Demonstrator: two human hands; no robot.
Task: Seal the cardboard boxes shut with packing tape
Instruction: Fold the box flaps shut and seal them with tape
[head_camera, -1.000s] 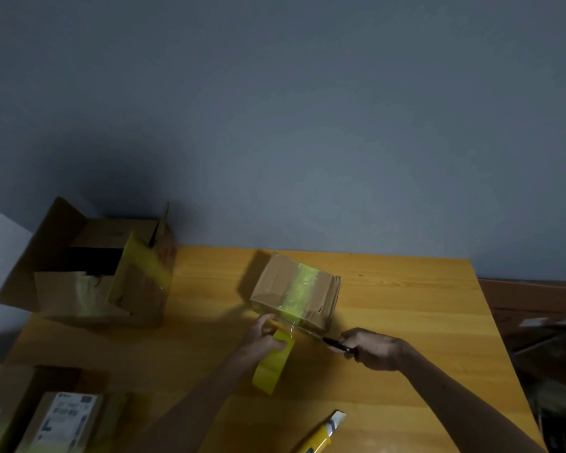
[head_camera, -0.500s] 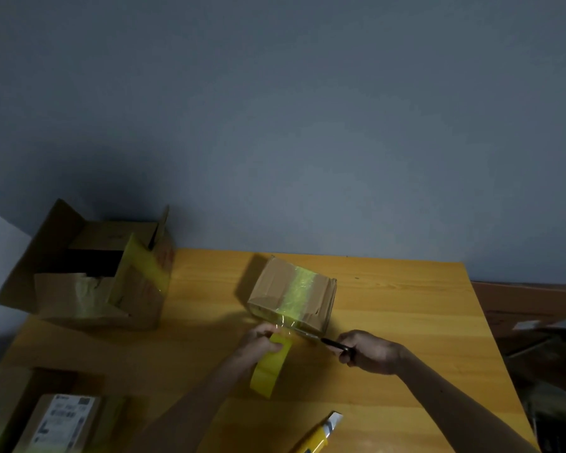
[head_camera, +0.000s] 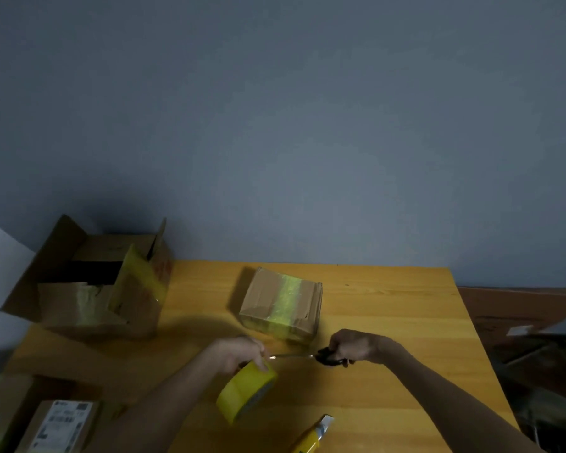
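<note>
A small closed cardboard box (head_camera: 268, 300) sits mid-table with a strip of yellow tape (head_camera: 285, 305) running over its top and down its near face. My left hand (head_camera: 239, 353) grips the yellow tape roll (head_camera: 245, 392) just in front of the box. My right hand (head_camera: 353, 348) holds black-handled scissors (head_camera: 324, 357) whose blades point left toward the roll. No tape spans visibly from roll to box.
A large open cardboard box (head_camera: 92, 289) with raised flaps stands at the table's back left. More boxes, one with a shipping label (head_camera: 62, 423), lie at the near left. A yellow utility knife (head_camera: 314, 436) rests near the front edge. The wooden table (head_camera: 389, 308) ends at right.
The tape roll and my left hand have drawn back from the box toward me. The box now lies flat. My right hand with the scissors stays just right of the roll.
</note>
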